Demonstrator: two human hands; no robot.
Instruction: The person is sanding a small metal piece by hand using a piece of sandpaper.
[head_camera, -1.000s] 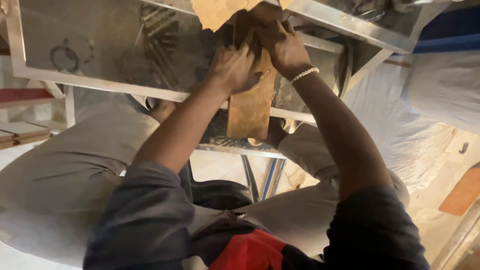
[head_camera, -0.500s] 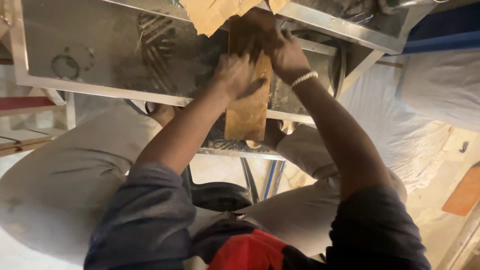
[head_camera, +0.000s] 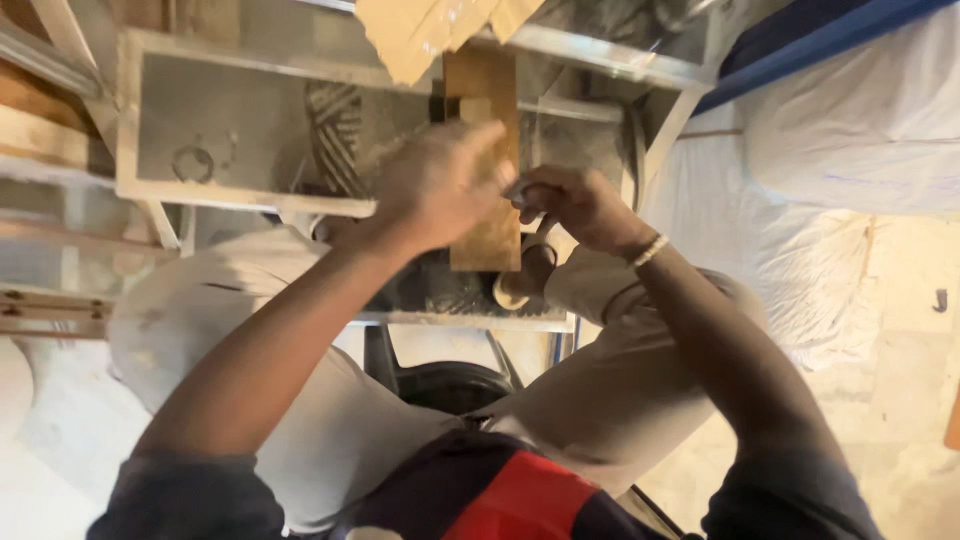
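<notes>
A narrow wooden board (head_camera: 484, 240) lies lengthwise on a metal-framed glass table (head_camera: 250, 196) in front of my knees. My left hand (head_camera: 440, 185) rests on the board's middle, fingers curled over it and blurred by motion. Just to its right, my right hand (head_camera: 578, 205), with a bracelet at the wrist, is closed around a tool. A round wooden handle end (head_camera: 516, 288) shows below the fist. The tool's working end is hidden between my hands.
A torn piece of cardboard (head_camera: 420, 35) overhangs the table's far edge. Wooden planks (head_camera: 40, 130) lie at the left. White sheeting (head_camera: 850, 130) and a blue bar (head_camera: 800, 40) fill the right. A black stool part (head_camera: 450, 385) sits between my legs.
Both hands were up at the board's far end; they have come down toward me to its middle. The right hand now grips a tool beside the board.
</notes>
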